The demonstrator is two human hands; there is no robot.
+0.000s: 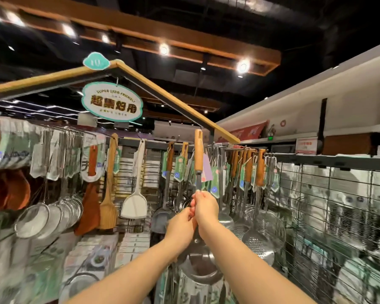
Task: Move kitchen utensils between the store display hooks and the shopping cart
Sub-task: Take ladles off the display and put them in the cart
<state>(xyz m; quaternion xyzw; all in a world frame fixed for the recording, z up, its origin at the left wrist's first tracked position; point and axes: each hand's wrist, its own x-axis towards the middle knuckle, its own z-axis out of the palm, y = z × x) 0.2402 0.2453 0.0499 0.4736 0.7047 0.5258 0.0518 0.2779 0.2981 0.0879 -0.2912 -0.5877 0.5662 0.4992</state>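
I hold a long steel ladle [198, 154] with a pale wooden handle upright in front of the display, handle up and its round bowl down between my forearms. My right hand [205, 206] is curled round the bare metal shaft just below the wood, its fingertips pinching the shaft at the top of the grip. My left hand [180, 223] sits just beneath it, touching it, with its fingers wrapped round the same shaft. A lilac paper tag [207, 170] hangs beside the handle.

The handle's slotted tip stands higher than the dark top rail [305, 159] of the display; I cannot tell whether it is on a hook.

To my right, a row of brown-handled steel utensils [260, 167] hangs close together from that rail, and a round wire skimmer [263, 231] hangs below them against the wire grid panel [349, 205]. To my left hang a flat white slotted turner [134, 205], a light wooden turner [108, 202] and, farther off, a bunch of round mesh strainers [34, 220]. Above them hangs an oval cream sign with a teal border [112, 102].
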